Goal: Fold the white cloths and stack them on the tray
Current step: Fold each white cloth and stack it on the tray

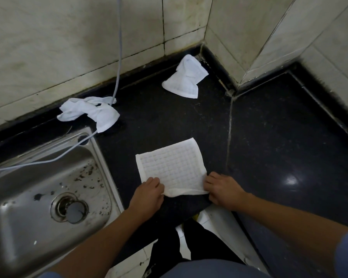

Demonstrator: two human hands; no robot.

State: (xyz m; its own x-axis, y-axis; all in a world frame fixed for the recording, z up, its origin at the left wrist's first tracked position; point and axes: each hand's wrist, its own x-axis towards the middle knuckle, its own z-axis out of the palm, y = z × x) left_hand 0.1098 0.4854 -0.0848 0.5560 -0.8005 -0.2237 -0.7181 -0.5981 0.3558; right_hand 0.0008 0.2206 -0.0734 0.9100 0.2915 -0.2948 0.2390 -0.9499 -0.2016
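Both hands are on it; the left hand (149,192) pinches the near-left corner of the flat white cloth (171,167) and the right hand (223,189) pinches the near-right corner, fingers curled, the near edge lifted into a low fold; the cloth lies spread on the black countertop (269,137), just beside the steel sink (100,157); a crumpled cloth (88,113) sits by the grey cable (119,57) at the tiled wall (48,47); another bunched cloth (185,77) sits in the far corner.
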